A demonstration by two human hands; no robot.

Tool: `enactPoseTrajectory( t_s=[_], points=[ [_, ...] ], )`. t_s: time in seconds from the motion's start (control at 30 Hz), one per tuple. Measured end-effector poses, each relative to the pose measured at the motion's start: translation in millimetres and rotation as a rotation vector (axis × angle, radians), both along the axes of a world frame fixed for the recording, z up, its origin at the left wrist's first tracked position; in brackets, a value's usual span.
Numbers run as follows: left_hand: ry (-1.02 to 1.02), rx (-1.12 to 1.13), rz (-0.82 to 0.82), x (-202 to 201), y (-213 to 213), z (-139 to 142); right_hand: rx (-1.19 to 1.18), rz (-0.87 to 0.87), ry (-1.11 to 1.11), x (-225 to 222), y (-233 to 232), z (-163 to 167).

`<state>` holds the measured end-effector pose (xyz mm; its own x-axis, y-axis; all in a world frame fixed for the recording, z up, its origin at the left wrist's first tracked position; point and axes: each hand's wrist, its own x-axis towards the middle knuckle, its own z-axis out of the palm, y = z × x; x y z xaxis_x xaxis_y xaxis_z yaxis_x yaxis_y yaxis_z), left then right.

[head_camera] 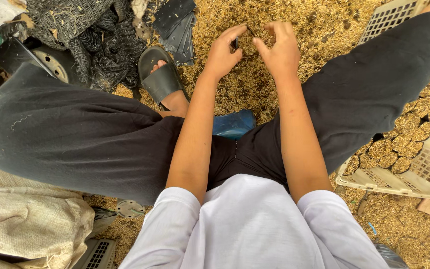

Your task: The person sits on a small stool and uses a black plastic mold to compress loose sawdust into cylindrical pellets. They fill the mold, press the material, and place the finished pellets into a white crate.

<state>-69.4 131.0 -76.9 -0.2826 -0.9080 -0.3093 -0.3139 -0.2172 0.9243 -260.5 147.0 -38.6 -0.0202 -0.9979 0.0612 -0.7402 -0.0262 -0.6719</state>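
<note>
Both my hands meet over a heap of golden husk-like fibre (319, 20) spread on the ground in front of me. My left hand (222, 52) pinches a small black plastic piece, of which only a sliver shows between thumb and fingers. My right hand (278, 49) curls against it, fingers bent on a pinch of the fibre and the same black piece. I sit with knees wide apart in black trousers and a white shirt, forearms reaching forward between my legs.
A cream plastic crate (399, 182) at my right holds several round fibre-filled plugs. A stack of black plastic sheets (175, 25) and black netting (95, 35) lie far left. My sandalled foot (161, 79) rests by them. Woven sacks (31, 219) sit near left.
</note>
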Motion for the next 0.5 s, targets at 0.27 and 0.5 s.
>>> enactPoseTrajectory(
  t_s=[0.27, 0.5],
  points=[
    [-0.316, -0.218, -0.051, -20.3, 5.1, 20.8, 0.133, -0.026, 0.327, 6.2, 9.6, -13.6],
    [-0.312, -0.166, 0.087, -15.3, 15.6, 9.4, 0.215, -0.121, 0.173, -3.7, 22.5, -31.0]
  ],
)
